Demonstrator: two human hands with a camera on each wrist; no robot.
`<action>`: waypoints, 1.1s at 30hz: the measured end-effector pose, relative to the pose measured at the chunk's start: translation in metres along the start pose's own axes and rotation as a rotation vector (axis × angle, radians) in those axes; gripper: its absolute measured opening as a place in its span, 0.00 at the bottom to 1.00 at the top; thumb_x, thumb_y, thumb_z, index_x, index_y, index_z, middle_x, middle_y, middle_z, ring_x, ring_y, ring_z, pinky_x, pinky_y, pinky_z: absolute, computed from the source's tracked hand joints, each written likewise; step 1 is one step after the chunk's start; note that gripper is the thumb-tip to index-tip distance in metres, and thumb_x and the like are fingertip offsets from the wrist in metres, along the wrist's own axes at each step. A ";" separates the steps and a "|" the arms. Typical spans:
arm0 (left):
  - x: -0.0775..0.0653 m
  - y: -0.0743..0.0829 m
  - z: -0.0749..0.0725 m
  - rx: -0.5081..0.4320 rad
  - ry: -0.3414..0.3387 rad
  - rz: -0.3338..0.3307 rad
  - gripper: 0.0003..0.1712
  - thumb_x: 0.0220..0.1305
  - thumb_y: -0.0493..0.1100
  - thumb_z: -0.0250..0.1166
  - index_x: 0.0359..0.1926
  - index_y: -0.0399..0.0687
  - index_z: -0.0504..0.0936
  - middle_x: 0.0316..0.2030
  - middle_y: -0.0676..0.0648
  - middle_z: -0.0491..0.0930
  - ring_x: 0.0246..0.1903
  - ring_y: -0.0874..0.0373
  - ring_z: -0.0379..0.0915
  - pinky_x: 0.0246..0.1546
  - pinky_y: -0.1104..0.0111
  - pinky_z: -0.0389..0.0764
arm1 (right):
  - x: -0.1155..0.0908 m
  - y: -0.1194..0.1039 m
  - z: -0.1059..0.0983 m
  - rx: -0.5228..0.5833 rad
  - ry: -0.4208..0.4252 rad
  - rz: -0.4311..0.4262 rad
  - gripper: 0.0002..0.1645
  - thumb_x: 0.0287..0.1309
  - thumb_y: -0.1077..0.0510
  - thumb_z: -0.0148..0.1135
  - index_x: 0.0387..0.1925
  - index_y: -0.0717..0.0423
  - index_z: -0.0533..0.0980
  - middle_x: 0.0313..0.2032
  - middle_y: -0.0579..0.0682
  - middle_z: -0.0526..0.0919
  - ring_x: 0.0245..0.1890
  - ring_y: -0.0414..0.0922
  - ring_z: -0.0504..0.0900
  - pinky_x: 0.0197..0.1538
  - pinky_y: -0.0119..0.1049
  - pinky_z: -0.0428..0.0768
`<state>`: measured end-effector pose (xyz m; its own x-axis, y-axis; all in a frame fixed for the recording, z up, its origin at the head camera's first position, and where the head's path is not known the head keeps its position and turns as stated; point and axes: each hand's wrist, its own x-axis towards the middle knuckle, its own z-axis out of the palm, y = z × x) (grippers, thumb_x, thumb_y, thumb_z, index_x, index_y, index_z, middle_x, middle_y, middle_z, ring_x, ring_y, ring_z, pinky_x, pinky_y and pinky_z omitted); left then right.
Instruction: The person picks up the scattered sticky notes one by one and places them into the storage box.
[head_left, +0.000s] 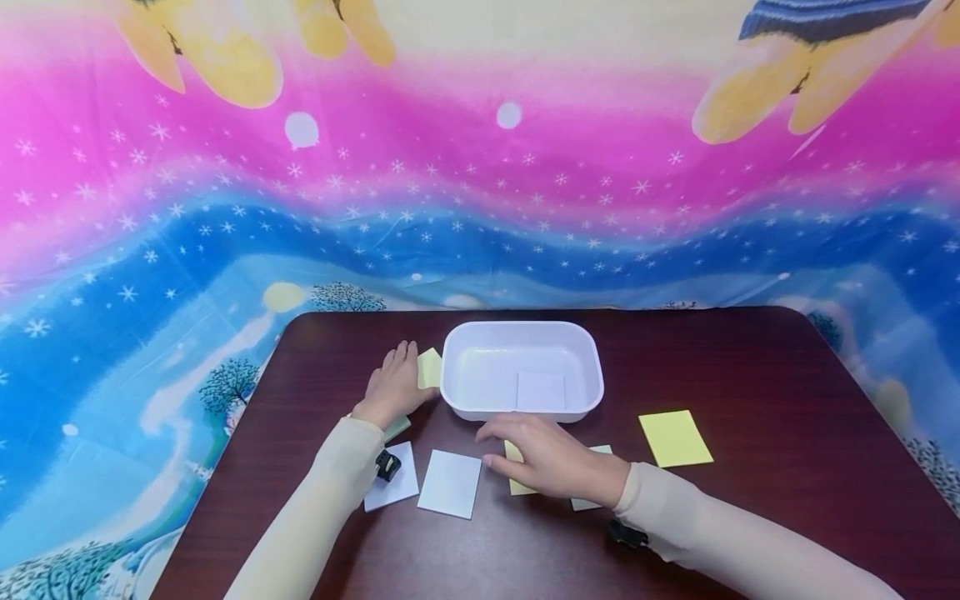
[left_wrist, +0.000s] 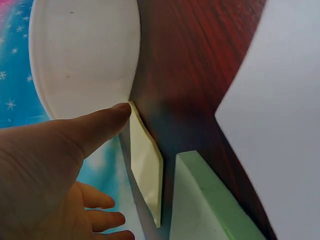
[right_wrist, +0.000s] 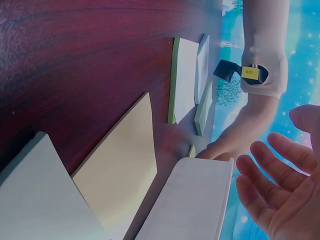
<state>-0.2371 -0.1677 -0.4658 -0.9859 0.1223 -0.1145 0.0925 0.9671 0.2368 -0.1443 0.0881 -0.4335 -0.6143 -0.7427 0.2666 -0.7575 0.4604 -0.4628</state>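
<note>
My left hand [head_left: 392, 386] reaches to the left side of a white plastic basin [head_left: 521, 412]. Its thumb touches one corner of a pale yellow square pad [left_wrist: 145, 167] lying against the basin; the fingers are extended, apart from the pad in the left wrist view. A thick green-edged pad [left_wrist: 202, 200] lies near that hand. In front of the basin hovers my right hand [head_left: 551, 457], its fingers loosely bent and holding nothing. It partly covers another yellow pad [head_left: 516, 473] and a pale pad [head_left: 588, 502]. One whitish square [head_left: 541, 392] lies inside the basin.
Two white square pads, one at left [head_left: 393, 483] and one nearer the middle [head_left: 450, 485], lie on the dark red-brown table [head_left: 780, 392]. A bright yellow pad [head_left: 676, 438] lies at right. Behind the table hangs a printed cloth [head_left: 480, 192].
</note>
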 end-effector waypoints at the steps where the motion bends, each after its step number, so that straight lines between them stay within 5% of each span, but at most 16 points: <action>1: 0.001 0.000 0.001 0.009 -0.006 -0.001 0.59 0.52 0.64 0.63 0.72 0.32 0.48 0.71 0.32 0.50 0.68 0.38 0.48 0.60 0.45 0.61 | 0.000 0.000 0.000 0.001 0.000 0.000 0.17 0.61 0.48 0.57 0.48 0.50 0.77 0.45 0.40 0.81 0.48 0.33 0.76 0.52 0.34 0.74; 11: 0.007 0.002 0.006 0.040 -0.041 -0.003 0.54 0.54 0.62 0.62 0.69 0.30 0.55 0.66 0.31 0.61 0.63 0.39 0.59 0.56 0.47 0.67 | 0.000 0.000 0.000 0.007 0.002 -0.002 0.18 0.61 0.49 0.57 0.49 0.52 0.77 0.45 0.41 0.81 0.49 0.34 0.76 0.52 0.35 0.74; 21: 0.007 0.005 0.004 0.074 0.006 0.016 0.44 0.55 0.57 0.65 0.64 0.32 0.65 0.54 0.35 0.72 0.49 0.43 0.71 0.47 0.51 0.74 | -0.001 -0.001 0.001 0.003 0.006 -0.005 0.18 0.60 0.49 0.57 0.49 0.53 0.77 0.46 0.41 0.81 0.49 0.35 0.76 0.52 0.35 0.74; 33: 0.009 0.006 0.000 0.036 0.025 -0.017 0.49 0.48 0.57 0.69 0.64 0.30 0.65 0.51 0.33 0.69 0.46 0.43 0.69 0.45 0.52 0.75 | 0.000 0.000 0.001 0.006 0.012 -0.013 0.18 0.61 0.49 0.57 0.49 0.52 0.77 0.45 0.41 0.81 0.49 0.35 0.76 0.52 0.34 0.74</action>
<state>-0.2450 -0.1607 -0.4656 -0.9904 0.1010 -0.0942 0.0805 0.9765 0.2000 -0.1438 0.0876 -0.4344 -0.6072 -0.7425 0.2829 -0.7641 0.4481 -0.4640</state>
